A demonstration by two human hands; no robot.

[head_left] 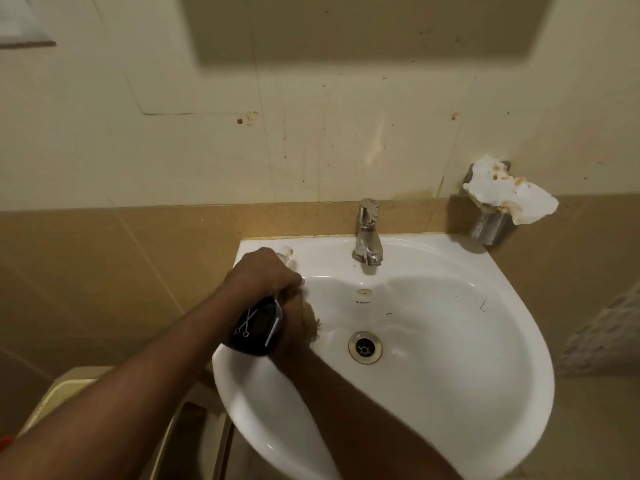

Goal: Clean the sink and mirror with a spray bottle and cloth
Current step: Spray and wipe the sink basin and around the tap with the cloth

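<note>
A bathroom or washroom. A white ceramic wall-hung sink (450,341) with a round metal drain (365,347) carries a chrome single-lever tap (367,233) at its back rim. The wall (173,133) is clad in large cream tiles above a tan tiled band (104,265). A steel wall-mounted holder (491,226), draped with stained paper (509,194), hangs beside the sink.

Single head-worn view, looking forward and steeply down from close above a white ceramic wall-hung sink (450,358). Wide-angle, edges curved. Chrome single-lever tap (367,233) at 12 o'clock of the basin, round steel drain (365,347) near frame centre, cream tiled wall (173,133) filling the upper half.
</note>
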